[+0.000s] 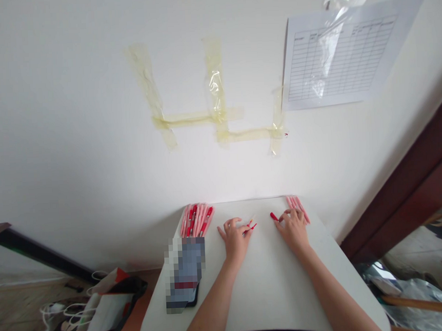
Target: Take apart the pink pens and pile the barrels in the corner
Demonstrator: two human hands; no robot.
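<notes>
Over the middle of the white table, my left hand is closed, pinching thin red pen parts that stick out to the right of its fingers. A slim pale piece with an orange bit shows just above them. To the right, my right hand has its thumb and index fingertip on a short red pen piece, its other fingers curled beside several pink pens. A bunch of pink and red pens lies at the table's back left. How the small parts join is too small to tell.
The white table stands against a wall with yellowish tape strips and a printed sheet. A phone, partly pixelated, lies at the left edge. Bags and cables are on the floor left; plastic wrapping is at right.
</notes>
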